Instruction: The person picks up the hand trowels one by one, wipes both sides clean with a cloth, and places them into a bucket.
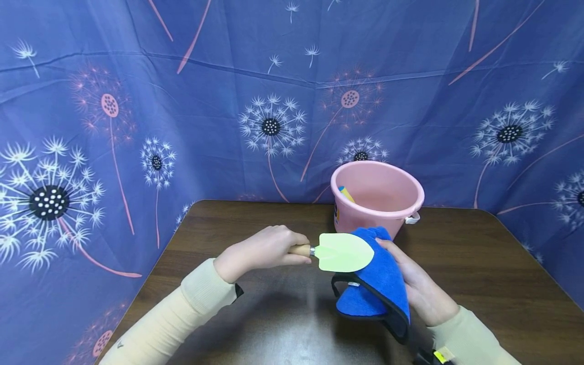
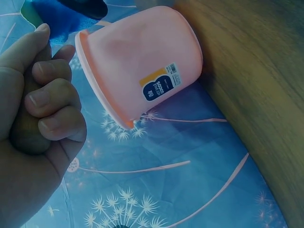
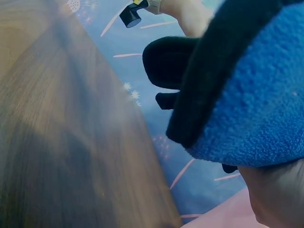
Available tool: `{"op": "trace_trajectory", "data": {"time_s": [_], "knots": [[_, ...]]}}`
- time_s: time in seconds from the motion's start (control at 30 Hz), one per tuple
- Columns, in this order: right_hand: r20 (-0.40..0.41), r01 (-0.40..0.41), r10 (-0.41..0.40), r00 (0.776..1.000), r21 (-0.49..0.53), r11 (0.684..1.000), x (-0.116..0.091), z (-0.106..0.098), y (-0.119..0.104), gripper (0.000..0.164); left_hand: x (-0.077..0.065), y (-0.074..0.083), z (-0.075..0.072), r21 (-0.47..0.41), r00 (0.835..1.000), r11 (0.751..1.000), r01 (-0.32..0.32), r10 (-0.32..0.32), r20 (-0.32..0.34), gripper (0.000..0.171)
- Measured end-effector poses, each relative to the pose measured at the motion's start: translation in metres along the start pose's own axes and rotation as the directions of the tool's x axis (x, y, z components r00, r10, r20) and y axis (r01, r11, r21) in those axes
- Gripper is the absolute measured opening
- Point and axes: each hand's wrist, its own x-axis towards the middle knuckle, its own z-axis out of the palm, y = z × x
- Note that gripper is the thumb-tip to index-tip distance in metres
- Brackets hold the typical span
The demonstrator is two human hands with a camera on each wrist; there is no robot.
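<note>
My left hand [image 1: 266, 248] grips the wooden handle of a small garden trowel [image 1: 344, 252], its pale green blade pointing right. In the left wrist view the fingers [image 2: 52, 102] are curled round that handle. My right hand [image 1: 422, 289] holds a blue fuzzy cloth piece [image 1: 385, 284] with black trim and a black strap, the thumb lying along its upper edge. The blade overlaps the front of the cloth in the head view. In the right wrist view the blue cloth [image 3: 261, 99] covers most of the right hand.
A pink bucket [image 1: 371, 218] stands upright at the back of the dark wooden table [image 1: 255, 218], just behind the cloth. A yellow and blue item [image 1: 347, 193] leans inside it. A blue curtain [image 1: 205, 126] with dandelion prints hangs behind and at both sides.
</note>
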Motion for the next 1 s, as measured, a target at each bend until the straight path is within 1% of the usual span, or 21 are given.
{"op": "trace_trajectory", "data": {"time_s": [0.1, 0.2, 0.3, 0.37, 0.47, 0.53, 0.6, 0.63, 0.7, 0.8, 0.87, 0.9, 1.0], "knots": [[-0.001, 0.005, -0.006, 1.000, -0.022, 1.000, -0.002, -0.001, -0.001, 0.031, -0.002, -0.001, 0.001, 0.015, 1.000, 1.000, -0.015, 0.015, -0.011, 0.018], [-0.021, 0.010, -0.011, 1.000, -0.049, 0.999, -0.004, -0.002, -0.002, 0.028, -0.003, -0.002, 0.001, 0.032, 0.999, 0.999, -0.038, 0.038, -0.029, 0.017], [-0.038, 0.006, -0.009, 0.999, -0.067, 0.998, -0.006, -0.004, -0.002, 0.032, -0.005, -0.003, 0.001, 0.045, 0.998, 0.998, -0.053, 0.055, -0.043, 0.018], [-0.026, 0.007, -0.009, 1.000, -0.071, 0.997, -0.008, -0.005, -0.003, 0.034, -0.006, -0.003, 0.001, 0.045, 0.997, 0.997, -0.056, 0.058, -0.050, 0.018], [0.042, 0.010, -0.007, 0.999, -0.073, 0.997, -0.011, -0.007, -0.005, 0.030, -0.007, -0.004, 0.000, 0.053, 0.997, 0.997, -0.058, 0.061, -0.056, 0.018], [0.080, 0.012, -0.006, 0.997, -0.076, 0.997, -0.012, -0.008, -0.006, 0.031, -0.008, -0.005, 0.001, 0.059, 0.996, 0.997, -0.058, 0.062, -0.058, 0.018], [0.089, 0.012, -0.005, 0.996, -0.083, 0.996, -0.013, -0.009, -0.007, 0.031, -0.008, -0.006, 0.001, 0.069, 0.996, 0.996, -0.056, 0.060, -0.058, 0.018], [0.075, 0.010, -0.003, 0.997, -0.091, 0.996, -0.014, -0.009, -0.007, 0.031, -0.009, -0.007, 0.001, 0.070, 0.997, 0.996, -0.055, 0.059, -0.059, 0.018], [0.032, 0.002, 0.001, 0.999, -0.105, 0.994, -0.016, -0.008, -0.008, 0.038, -0.010, -0.008, 0.001, 0.073, 0.997, 0.996, -0.050, 0.055, -0.057, 0.019], [-0.034, -0.009, 0.004, 0.999, -0.134, 0.991, -0.017, -0.007, -0.009, 0.059, -0.011, -0.009, 0.000, 0.075, 0.997, 0.996, -0.043, 0.047, -0.056, 0.019], [-0.058, -0.017, 0.009, 0.998, -0.141, 0.990, -0.018, -0.007, -0.009, 0.069, -0.012, -0.009, -0.001, 0.076, 0.998, 0.996, -0.036, 0.040, -0.055, 0.019], [-0.064, -0.017, 0.008, 0.998, -0.143, 0.990, -0.018, -0.007, -0.010, 0.071, -0.012, -0.010, -0.002, 0.078, 0.998, 0.996, -0.033, 0.037, -0.054, 0.019], [-0.066, -0.019, 0.010, 0.998, -0.136, 0.991, -0.019, -0.007, -0.011, 0.073, -0.014, -0.011, -0.003, 0.078, 0.998, 0.997, -0.024, 0.029, -0.058, 0.019]]}}
